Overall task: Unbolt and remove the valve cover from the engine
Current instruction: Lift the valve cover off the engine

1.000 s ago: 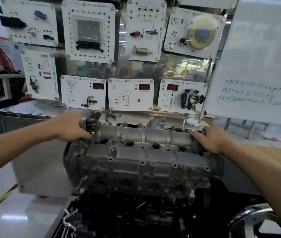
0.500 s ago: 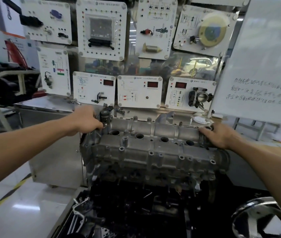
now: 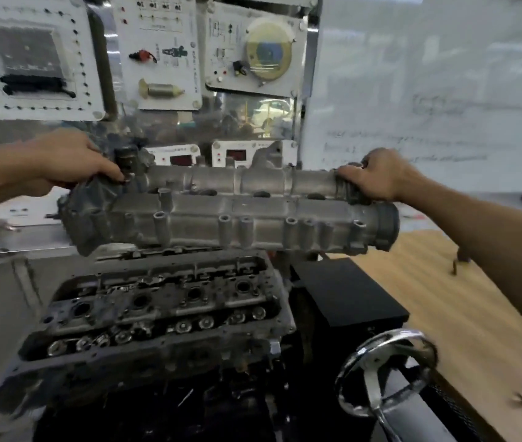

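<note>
now blur softens everything, and the left hand [image 3: 71, 164] has its fingers partly tucked out of sight behind the dark left end of the valve cover [image 3: 228, 218] that it grips. the right hand [image 3: 377, 177] curls its fingers over the cover's right end. the cover half hides the display panels [image 3: 250, 151] behind. a black box [image 3: 349, 291] and chrome handwheel [image 3: 384, 374] sit beside the wooden worktop [image 3: 463, 298]. half a second ago the cover sat on the engine [image 3: 164, 311]; it now hangs above it, clear of the exposed top.

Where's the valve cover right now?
Head view, centre: the valve cover is held clear above the engine, the left hand gripping its left end and the right hand its right end.
</note>
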`<state>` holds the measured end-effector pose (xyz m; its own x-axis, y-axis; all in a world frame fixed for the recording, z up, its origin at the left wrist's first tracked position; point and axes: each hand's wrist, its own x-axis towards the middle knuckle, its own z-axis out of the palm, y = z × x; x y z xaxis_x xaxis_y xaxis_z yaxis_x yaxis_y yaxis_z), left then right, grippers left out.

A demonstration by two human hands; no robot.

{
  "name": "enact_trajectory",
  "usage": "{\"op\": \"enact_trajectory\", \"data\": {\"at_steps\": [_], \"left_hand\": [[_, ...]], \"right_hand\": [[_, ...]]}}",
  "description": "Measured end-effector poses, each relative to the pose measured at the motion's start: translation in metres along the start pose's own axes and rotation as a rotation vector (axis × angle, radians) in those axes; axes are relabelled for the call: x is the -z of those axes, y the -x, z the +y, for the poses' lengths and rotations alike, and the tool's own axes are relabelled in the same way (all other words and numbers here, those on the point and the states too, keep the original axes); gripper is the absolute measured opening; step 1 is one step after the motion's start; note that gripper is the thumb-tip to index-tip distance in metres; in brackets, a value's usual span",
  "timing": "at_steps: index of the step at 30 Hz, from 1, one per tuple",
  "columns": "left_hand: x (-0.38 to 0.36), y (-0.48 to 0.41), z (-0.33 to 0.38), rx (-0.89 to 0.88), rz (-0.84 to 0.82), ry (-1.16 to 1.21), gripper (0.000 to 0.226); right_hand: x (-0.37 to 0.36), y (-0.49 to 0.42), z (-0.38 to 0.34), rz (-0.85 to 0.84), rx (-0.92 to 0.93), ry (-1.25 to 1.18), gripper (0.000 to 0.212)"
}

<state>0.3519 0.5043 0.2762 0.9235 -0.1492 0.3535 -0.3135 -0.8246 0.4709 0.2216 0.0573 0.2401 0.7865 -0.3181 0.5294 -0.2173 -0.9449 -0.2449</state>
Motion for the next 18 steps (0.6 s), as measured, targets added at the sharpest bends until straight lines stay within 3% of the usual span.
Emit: {"op": "enact_trajectory", "data": {"at_steps": [12, 18], "left_hand": [[-0.22, -0.05, 0.257, -0.484, -0.339, -0.041, 0.04], [-0.335, -0.042, 0.343, -0.5, -0.436, 0.11, 0.041]], "right_hand": [[0.048, 0.133, 0.246, 0.058, -0.58, 0.189, 0.063], [0.045, 0.175, 0.328, 0.122, -0.762, 0.305, 0.059]]}}
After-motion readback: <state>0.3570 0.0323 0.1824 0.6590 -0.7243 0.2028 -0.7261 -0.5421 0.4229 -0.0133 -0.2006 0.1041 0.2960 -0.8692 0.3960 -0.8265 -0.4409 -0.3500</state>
